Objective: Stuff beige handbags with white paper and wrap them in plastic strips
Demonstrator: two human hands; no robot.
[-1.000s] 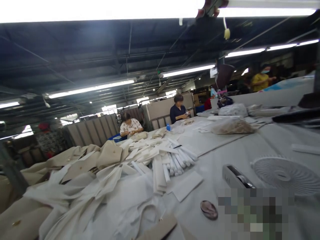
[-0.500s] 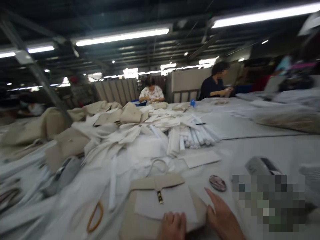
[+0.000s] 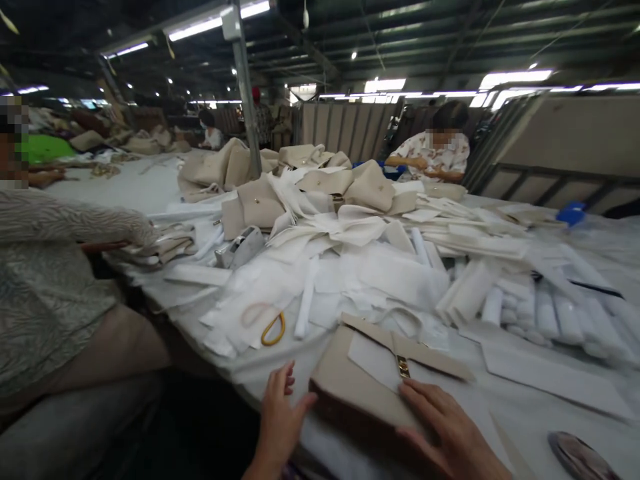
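Note:
A beige handbag (image 3: pixel 345 360) lies on the worktable in front of me, a white sheet (image 3: pixel 370 363) over its front and its flap (image 3: pixel 435 357) across the top. A gold clasp (image 3: pixel 403 367) shows on the flap's strap. My right hand (image 3: pixel 443 427) rests on the bag just below the clasp, fingers stretched out and thumb apart. Beside the bag's left corner, my left hand (image 3: pixel 283 413) is open and holds nothing, its thumb close to the bag's edge. A yellow loop (image 3: pixel 273 329) lies beyond my left hand.
White sheets (image 3: pixel 345 230), beige bag pieces (image 3: pixel 260 200) and white rolls (image 3: pixel 550 313) are piled across the table. A dark oval object (image 3: pixel 583 453) lies at lower right. A co-worker's sleeve (image 3: pixel 75 220) is at left; another person (image 3: pixel 430 150) sits opposite. A metal post (image 3: pixel 247 93) rises behind the pile.
My view has swung left, bringing the co-worker there into sight. My left hand has moved off the bag's front to its left side and opened. My right hand has come onto the bag.

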